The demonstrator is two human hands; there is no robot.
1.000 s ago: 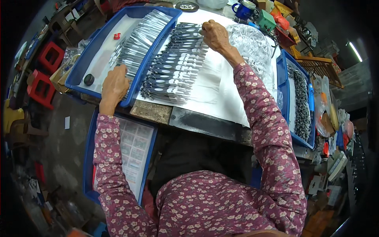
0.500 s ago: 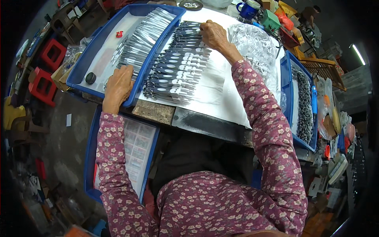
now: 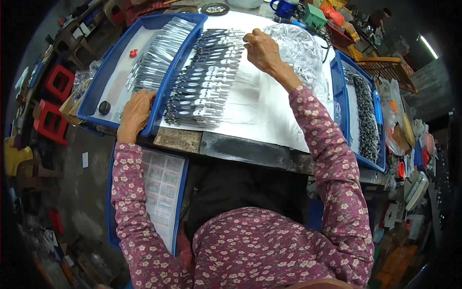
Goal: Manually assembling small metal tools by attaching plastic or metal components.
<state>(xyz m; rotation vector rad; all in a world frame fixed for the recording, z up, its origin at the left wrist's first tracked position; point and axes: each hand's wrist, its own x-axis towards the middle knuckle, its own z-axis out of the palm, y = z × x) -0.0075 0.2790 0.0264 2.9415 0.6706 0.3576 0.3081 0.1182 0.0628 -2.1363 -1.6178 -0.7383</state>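
Observation:
My left hand point(image 3: 137, 111) is at the near end of a blue tray point(image 3: 91, 94), fingers curled down by its right wall. Slim silver metal pieces point(image 3: 161, 58) lie in a long row in that tray, just beyond the hand; its fingertips are hidden. My right hand point(image 3: 263, 53) hovers over the white sheet at the far right end of a row of slim black-handled pieces point(image 3: 199, 79) with pale ovals and silvery ends. Its fingers are bent together; I cannot make out anything between them.
A clear plastic bag of silvery parts point(image 3: 298, 53) lies beyond my right hand. Further right stands a blue tray of small dark parts point(image 3: 363, 115). At the back are a round dish point(image 3: 215, 9) and a blue mug point(image 3: 287, 8). The table's front edge point(image 3: 255, 150) runs before me.
The whole view has shifted, so the table sits further left. My right hand has drawn slightly rightward from the row of black-handled pieces. My left hand remains at the tray's near end.

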